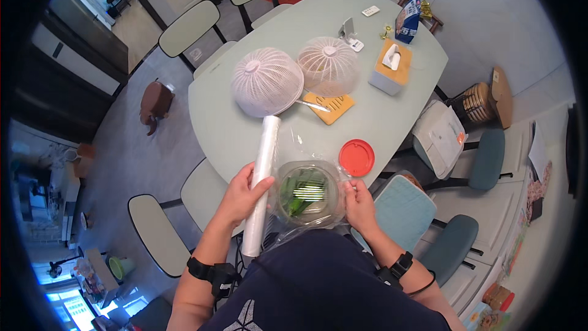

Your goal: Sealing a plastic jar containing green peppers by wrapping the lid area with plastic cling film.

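Note:
My left hand (246, 191) is closed round a long white roll of plastic wrap (264, 178), which stands nearly lengthwise at the table's near edge. From the roll a clear sheet stretches to the right over a clear bowl (310, 216) with green leafy vegetables (301, 193) inside. The sheet's right edge is pinched in my right hand (358, 201), beside the bowl's right side. Light glares off the film above the greens. Just beyond my right hand, a round red lid (356, 157) lies on the table.
Two mesh food covers (267, 83) sit mid-table, with a yellow cloth-like piece (331, 109) close by. Farther right are a tissue box (390, 68), a blue bag (408, 19) and a phone stand (347, 28). Chairs (190, 27) surround the pale table (211, 95); a brown stool (155, 100) stands left.

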### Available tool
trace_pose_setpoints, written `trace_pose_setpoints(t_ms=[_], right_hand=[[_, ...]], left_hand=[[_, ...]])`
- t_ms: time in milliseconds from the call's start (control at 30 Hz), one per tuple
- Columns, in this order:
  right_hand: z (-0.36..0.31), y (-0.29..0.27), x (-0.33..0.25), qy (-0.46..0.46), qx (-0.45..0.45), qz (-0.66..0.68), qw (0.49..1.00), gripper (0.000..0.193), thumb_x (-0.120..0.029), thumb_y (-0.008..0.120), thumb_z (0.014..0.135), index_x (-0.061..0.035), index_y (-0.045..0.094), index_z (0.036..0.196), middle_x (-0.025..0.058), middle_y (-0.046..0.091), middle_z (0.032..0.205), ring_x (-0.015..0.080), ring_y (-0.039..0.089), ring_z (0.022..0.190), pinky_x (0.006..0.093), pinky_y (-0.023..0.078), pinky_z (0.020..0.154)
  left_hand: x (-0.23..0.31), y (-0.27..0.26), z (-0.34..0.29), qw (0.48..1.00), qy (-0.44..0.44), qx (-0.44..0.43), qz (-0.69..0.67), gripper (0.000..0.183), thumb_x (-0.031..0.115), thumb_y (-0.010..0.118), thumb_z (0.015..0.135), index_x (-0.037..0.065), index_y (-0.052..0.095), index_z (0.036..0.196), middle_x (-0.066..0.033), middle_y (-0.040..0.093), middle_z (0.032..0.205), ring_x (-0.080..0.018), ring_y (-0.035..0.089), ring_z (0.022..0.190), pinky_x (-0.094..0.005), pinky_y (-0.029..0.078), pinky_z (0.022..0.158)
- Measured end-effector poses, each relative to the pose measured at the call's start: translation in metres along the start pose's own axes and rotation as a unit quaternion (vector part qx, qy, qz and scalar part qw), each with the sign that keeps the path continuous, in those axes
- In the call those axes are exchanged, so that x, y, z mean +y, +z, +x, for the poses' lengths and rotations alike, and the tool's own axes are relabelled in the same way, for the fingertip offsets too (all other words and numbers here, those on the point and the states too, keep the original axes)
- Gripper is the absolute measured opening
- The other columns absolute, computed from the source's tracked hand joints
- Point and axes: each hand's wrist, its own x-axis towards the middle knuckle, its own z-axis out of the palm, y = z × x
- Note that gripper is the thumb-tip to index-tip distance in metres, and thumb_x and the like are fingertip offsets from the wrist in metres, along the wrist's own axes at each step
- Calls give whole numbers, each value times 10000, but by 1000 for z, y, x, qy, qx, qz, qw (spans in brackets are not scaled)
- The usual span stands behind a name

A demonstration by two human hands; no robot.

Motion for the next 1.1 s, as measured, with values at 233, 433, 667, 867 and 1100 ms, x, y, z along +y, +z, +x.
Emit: trace_pose_setpoints(t_ms=[233,433,667,867,1100], right_hand=[[3,4,5,-4,17,-42,999,199,-254,527,1068,-61,569,1050,-57,476,637,28,411,549,235,326,486],[3,7,5,-55,38,-64,996,257,-285,517,1065,-35,567,1036,6,528,642,81,474,566,286,392,538],[8,6,16,-19,-23,97,995,262,-280,461,1083,-45,567,1040,-18,481,667,78,458,581,255,402,546],[12,3,24,63,-46,198,977,239,-220,447,1074,-37,580,997,-15,480,684,76,454,598,250,393,544],[13,1,11,98,-57,190,975,256,-216,427,1073,-37,579,970,-11,482,676,79,444,586,253,384,534]], left_hand=[[-9,4,4,998,-16,7,-55,733,342,673,979,67,303,1550,-91,601,1181,-163,619,899,-332,593,694],[-26,5,13,996,78,23,40,817,311,702,963,105,228,1596,-140,595,1254,-178,625,981,-321,545,845],[-22,4,7,981,125,87,120,721,266,714,944,94,367,1552,-227,493,1428,-269,566,1233,-373,481,1010],[-17,4,-7,923,266,40,276,974,559,842,714,84,488,1486,-263,254,1598,-437,321,1447,-496,337,1153],[1,23,-31,836,307,60,451,1294,704,886,507,35,416,1509,-287,189,1617,-493,262,1458,-563,271,1173]])
